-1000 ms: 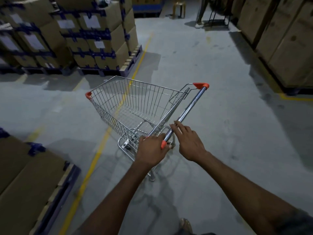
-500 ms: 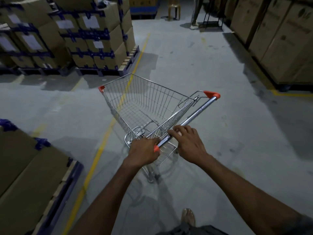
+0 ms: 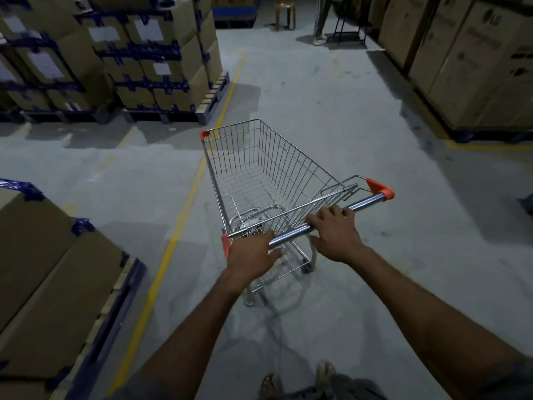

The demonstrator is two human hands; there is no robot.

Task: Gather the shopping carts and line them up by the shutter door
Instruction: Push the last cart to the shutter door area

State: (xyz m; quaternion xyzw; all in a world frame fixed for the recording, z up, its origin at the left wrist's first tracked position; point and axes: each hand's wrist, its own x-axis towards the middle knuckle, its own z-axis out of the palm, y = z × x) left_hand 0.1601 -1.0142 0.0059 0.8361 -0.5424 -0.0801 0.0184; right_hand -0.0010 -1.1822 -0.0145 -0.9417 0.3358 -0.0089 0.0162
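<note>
One empty wire shopping cart (image 3: 259, 174) with orange corner caps stands on the grey concrete floor in front of me, its basket pointing up the aisle. Its chrome handle bar (image 3: 366, 204) runs from lower left to upper right. My left hand (image 3: 251, 252) grips the bar at its left end, beside the orange cap. My right hand (image 3: 336, 230) curls over the bar near its middle. No shutter door and no other cart show in the head view.
Pallets of strapped cardboard boxes (image 3: 138, 53) stack at the upper left, more boxes (image 3: 43, 284) at the lower left and tall cartons (image 3: 476, 59) on the right. A yellow floor line (image 3: 184, 206) runs along the aisle. A person's legs (image 3: 321, 21) and a stool stand far ahead.
The cart has swung clockwise so its basket now points up the aisle, and the handle lies flatter across my view. Both hands have stayed on the bar.
</note>
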